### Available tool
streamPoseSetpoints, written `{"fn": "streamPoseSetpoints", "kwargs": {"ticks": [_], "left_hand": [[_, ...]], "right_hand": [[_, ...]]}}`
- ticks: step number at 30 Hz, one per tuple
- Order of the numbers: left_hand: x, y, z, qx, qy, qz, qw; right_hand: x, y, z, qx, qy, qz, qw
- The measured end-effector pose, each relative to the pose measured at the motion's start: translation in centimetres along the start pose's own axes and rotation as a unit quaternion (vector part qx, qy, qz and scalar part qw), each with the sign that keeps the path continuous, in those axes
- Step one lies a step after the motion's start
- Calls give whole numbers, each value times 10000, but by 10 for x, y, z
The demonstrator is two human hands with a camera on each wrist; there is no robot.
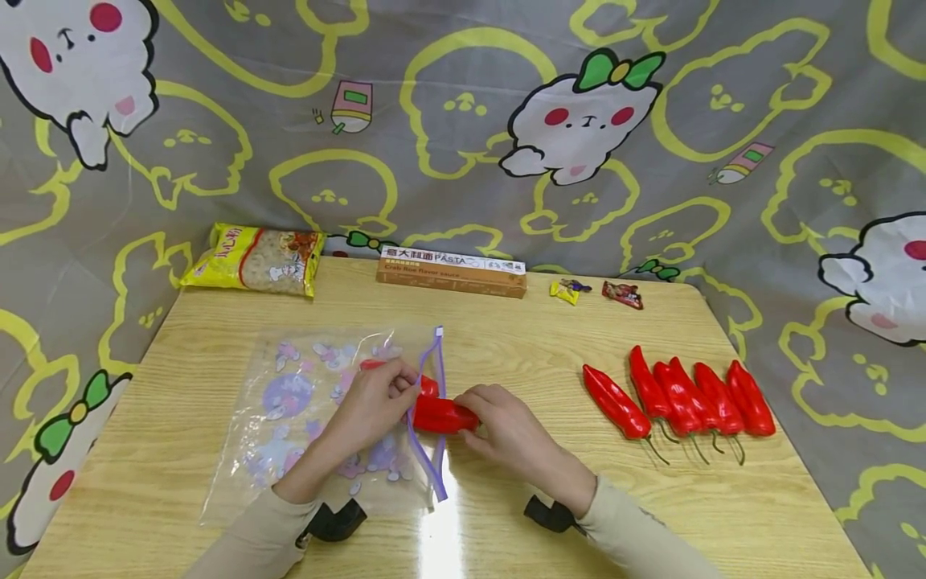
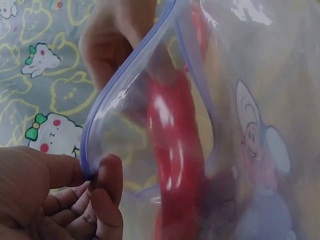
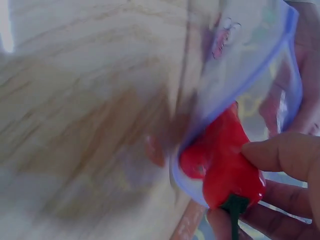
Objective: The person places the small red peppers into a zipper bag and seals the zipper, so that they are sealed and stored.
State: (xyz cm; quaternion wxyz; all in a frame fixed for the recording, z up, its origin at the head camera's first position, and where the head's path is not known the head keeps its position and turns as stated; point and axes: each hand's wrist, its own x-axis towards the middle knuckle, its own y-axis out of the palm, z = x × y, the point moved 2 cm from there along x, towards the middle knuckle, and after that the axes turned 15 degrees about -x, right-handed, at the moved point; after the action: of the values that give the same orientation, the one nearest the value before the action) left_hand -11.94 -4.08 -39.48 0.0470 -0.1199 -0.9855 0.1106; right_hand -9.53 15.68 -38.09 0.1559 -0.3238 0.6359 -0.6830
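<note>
A clear zip bag printed with cartoon figures lies on the table, its purple zip edge parted at the right. My left hand pinches that edge between thumb and fingers, as the left wrist view shows closely. With my right hand I grip a red pepper near its green stem. The pepper's tip reaches through the bag's mouth. Another red pepper lies inside the bag, partly hidden behind my left hand.
Several red peppers with stems lie in a loose row at the right. Along the back are a yellow food packet, a pasta box, a small yellow-and-purple wrapper and a dark red wrapper. Patterned cloth hangs behind the table.
</note>
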Motion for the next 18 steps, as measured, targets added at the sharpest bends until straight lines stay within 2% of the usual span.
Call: {"fn": "streamPoseSetpoints", "kwargs": {"ticks": [10,18], "left_hand": [[-3,0,-4,-102,84,146,9998],[-2,0,-4,-85,-41,114,9999]], "right_hand": [[27,26,19,7,-300,-359,9989],[36,36,24,-341,-80,-128,9993]]}}
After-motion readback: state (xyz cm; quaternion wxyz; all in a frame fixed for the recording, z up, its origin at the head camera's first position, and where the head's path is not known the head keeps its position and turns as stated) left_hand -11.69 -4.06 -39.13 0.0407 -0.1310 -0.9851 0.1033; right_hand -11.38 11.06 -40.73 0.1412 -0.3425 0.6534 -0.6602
